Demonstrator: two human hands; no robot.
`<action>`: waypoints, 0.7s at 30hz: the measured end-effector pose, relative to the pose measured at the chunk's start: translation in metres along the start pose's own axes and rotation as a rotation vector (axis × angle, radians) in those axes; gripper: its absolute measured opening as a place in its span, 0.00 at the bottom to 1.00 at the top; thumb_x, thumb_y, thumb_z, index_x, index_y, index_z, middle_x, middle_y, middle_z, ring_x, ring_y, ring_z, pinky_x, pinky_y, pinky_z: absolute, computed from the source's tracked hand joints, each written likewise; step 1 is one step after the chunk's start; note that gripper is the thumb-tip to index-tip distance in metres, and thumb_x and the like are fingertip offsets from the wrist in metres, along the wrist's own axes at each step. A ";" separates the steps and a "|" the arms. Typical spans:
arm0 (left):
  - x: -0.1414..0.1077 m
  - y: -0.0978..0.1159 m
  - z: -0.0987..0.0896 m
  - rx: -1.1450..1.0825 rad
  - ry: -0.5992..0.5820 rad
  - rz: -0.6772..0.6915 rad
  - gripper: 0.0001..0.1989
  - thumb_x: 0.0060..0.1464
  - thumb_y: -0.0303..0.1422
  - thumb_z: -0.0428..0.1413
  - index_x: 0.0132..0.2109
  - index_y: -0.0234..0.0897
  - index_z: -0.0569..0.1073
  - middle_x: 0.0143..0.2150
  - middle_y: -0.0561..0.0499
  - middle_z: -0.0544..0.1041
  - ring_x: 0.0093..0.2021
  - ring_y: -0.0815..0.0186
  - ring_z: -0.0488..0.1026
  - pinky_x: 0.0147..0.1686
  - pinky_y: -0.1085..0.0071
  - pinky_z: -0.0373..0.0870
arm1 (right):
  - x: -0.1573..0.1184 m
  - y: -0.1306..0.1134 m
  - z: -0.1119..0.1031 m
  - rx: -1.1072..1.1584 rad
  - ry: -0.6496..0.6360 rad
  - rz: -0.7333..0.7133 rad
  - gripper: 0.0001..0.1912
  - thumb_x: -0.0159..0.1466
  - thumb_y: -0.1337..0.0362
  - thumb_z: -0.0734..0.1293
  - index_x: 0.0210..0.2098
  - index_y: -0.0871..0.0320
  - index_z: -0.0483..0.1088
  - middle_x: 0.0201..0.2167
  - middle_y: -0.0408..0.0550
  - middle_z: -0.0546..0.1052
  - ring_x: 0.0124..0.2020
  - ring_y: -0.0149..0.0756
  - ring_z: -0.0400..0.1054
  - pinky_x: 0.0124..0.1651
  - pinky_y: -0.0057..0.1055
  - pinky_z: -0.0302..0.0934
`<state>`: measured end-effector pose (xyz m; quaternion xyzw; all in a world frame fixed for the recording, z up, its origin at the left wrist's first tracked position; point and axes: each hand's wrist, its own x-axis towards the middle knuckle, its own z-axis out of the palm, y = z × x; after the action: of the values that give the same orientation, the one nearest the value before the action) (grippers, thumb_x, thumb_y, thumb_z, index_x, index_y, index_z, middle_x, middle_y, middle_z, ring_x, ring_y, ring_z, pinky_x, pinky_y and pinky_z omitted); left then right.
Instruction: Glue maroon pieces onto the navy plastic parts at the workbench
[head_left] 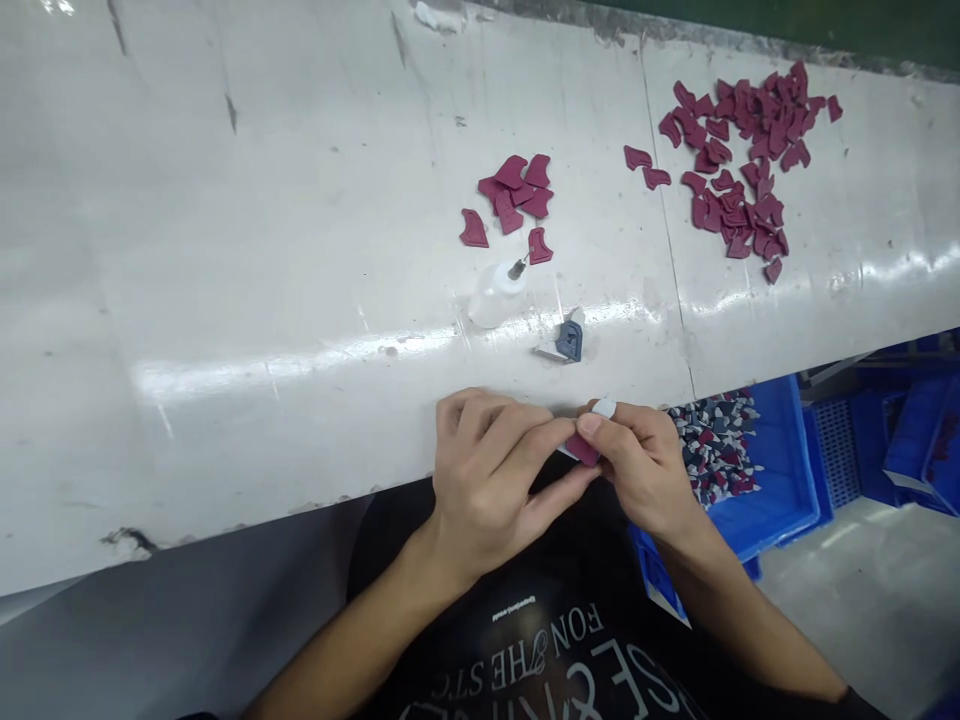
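Observation:
Between my two hands is a small maroon plastic piece [583, 450] with pale grey parts showing at its sides. My left hand [491, 470] pinches it from the left with thumb and fingertips. From the right, my right hand [645, 455] grips the same piece, its thumb pressing on top; fingers cover much of it. Just beyond my hands lies a dark blue-grey plastic piece [570, 341] with light grey ends. A translucent white bottle [495, 295] with a thin metal tip lies or stands farther back; I cannot tell which.
A small group of maroon pieces [517, 187] lies behind the bottle. Larger heaps of them [765, 120] spread at the back right. Below the table edge at right, a blue bin [799, 480] holds many mixed pieces, with more blue crates [874, 450] beyond.

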<state>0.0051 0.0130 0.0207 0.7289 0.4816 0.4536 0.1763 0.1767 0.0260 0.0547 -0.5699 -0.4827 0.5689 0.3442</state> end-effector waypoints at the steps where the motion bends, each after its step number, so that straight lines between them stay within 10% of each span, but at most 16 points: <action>1: 0.000 0.000 0.000 0.000 -0.002 -0.006 0.11 0.65 0.38 0.70 0.50 0.41 0.80 0.40 0.54 0.85 0.42 0.62 0.76 0.47 0.58 0.70 | -0.001 0.000 0.000 -0.001 0.005 0.011 0.24 0.75 0.59 0.69 0.22 0.56 0.66 0.19 0.36 0.60 0.21 0.26 0.50 0.23 0.28 0.48; 21: -0.003 0.000 -0.001 0.005 0.018 -0.002 0.10 0.64 0.32 0.70 0.50 0.43 0.79 0.40 0.54 0.84 0.42 0.62 0.77 0.46 0.58 0.70 | -0.005 0.003 -0.010 -0.128 -0.155 -0.043 0.16 0.76 0.55 0.70 0.33 0.55 0.71 0.27 0.39 0.66 0.28 0.32 0.57 0.32 0.31 0.55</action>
<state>0.0039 0.0106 0.0196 0.7248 0.4851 0.4585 0.1705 0.1873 0.0216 0.0545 -0.5345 -0.5554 0.5718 0.2810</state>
